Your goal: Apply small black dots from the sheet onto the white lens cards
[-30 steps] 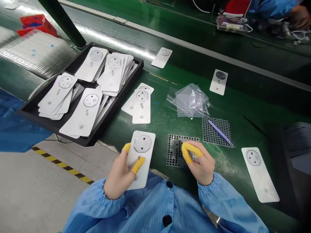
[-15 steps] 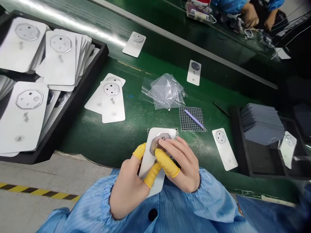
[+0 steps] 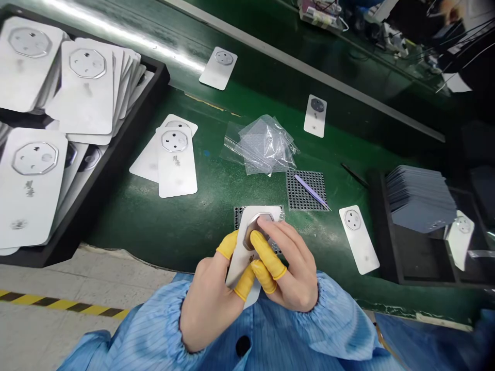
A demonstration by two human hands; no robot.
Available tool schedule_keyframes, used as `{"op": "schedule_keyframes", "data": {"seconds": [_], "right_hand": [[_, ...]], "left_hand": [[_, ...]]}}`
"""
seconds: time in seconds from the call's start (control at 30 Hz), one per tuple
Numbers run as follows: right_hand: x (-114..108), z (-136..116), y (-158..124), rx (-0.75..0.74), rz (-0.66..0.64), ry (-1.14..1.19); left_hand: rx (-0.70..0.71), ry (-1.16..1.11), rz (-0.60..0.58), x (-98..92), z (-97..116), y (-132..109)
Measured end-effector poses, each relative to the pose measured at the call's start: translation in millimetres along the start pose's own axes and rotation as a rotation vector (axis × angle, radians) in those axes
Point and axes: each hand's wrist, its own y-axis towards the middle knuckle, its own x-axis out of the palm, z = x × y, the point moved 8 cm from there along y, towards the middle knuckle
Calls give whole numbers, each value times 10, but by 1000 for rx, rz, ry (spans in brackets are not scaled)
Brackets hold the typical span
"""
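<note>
A white phone back cover (image 3: 240, 262) with an octagonal camera ring is held tilted above the table's front edge. My left hand (image 3: 218, 293), with yellow finger cots on two digits, is closed on the cover's left and lower part. Bent over the ring, my right hand (image 3: 288, 263) touches it with its fingertips, two of them in yellow cots. Whether a small part lies under those fingers is hidden. Partly behind the cover lies a sheet of black dots (image 3: 238, 216). Purple tweezers (image 3: 311, 191) rest on a second dotted sheet (image 3: 292, 200) to the right.
A black tray (image 3: 121, 154) of stacked covers stands at left, beside two overlapping covers (image 3: 178, 178). Clear plastic bags (image 3: 266, 144) lie mid-table. A single cover (image 3: 363, 250) lies near the right tray (image 3: 421, 265), which holds grey plates (image 3: 421, 198). Another person's blurred hand (image 3: 450, 11) shows top right.
My right hand's yellow-capped thumb now shows lower on the cover, next to my left fingers. The held cover has shifted slightly right. The view has swung a little, and the other person's hands have moved right.
</note>
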Motion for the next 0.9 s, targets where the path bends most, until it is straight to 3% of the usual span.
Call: {"op": "schedule_keyframes", "data": {"seconds": [0.4,0.57,0.9], "right_hand": [[25,59,-33,71,-52,45],[6,94,-104,63,-65,92],[-56,70,-82,52,-42,33]], "left_hand": [[99,85,49,-39,111,28],[56,-25,-32,7,85,28],[47,-25,-1,-23,126,18]]}}
